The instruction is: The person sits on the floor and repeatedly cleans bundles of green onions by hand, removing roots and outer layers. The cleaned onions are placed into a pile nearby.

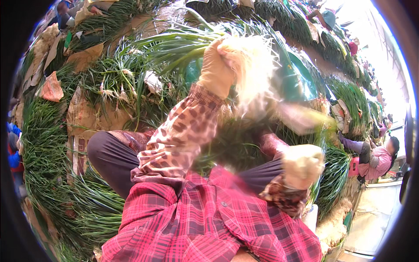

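Note:
My left hand (217, 67), in a tan glove under a leopard-print sleeve, is closed round a bunch of green onions (183, 42). The leaves point left and the pale, hairy roots (253, 65) hang to the right, bright and partly overexposed. On the right, above my knee, my right hand (302, 167) is gloved too and blurred; its fingers look curled, but whether it holds something cannot be made out. A blurred pale and yellow-green stalk (304, 116) lies between the hands. Loose green onions with roots (122, 93) rest beyond my left knee.
Heaps of green onions (45, 140) surround me, with brown sacking (95, 114) among them. A green plastic sheet or container (299, 77) stands beyond the roots. At the right, a person (376, 160) sits on a pink stool (353, 166). More people and rows of onions lie further off.

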Tool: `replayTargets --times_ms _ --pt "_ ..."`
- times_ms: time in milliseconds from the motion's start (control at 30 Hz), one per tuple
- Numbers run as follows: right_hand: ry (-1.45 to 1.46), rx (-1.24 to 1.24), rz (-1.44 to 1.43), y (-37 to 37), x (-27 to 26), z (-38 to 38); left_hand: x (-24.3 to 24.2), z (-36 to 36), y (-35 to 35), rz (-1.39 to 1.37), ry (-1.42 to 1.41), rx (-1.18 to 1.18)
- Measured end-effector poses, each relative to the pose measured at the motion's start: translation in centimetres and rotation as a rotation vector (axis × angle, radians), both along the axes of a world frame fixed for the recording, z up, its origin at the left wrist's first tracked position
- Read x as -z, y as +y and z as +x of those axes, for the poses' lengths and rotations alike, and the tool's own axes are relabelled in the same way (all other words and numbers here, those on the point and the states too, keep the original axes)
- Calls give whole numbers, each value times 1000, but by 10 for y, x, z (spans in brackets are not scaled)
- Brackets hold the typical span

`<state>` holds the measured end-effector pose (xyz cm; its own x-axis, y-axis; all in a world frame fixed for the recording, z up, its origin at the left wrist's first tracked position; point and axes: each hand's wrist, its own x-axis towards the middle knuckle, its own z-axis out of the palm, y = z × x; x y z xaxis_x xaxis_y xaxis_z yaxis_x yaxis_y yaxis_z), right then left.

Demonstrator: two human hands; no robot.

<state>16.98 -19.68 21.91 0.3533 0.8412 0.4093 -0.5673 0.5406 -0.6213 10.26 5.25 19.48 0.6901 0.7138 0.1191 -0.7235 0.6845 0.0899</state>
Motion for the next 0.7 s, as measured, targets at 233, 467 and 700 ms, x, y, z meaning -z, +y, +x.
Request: replayTargets --times_ms 233,467,700 --pt "-398 243 -821 64 24 1 -4 8 -30 92 347 -83" --pt "-746 -109 -1096 28 69 19 10 -32 -16 147 445 -122" --pt "-884 442 -709 77 63 57 17 -54 -27 97 219 37"
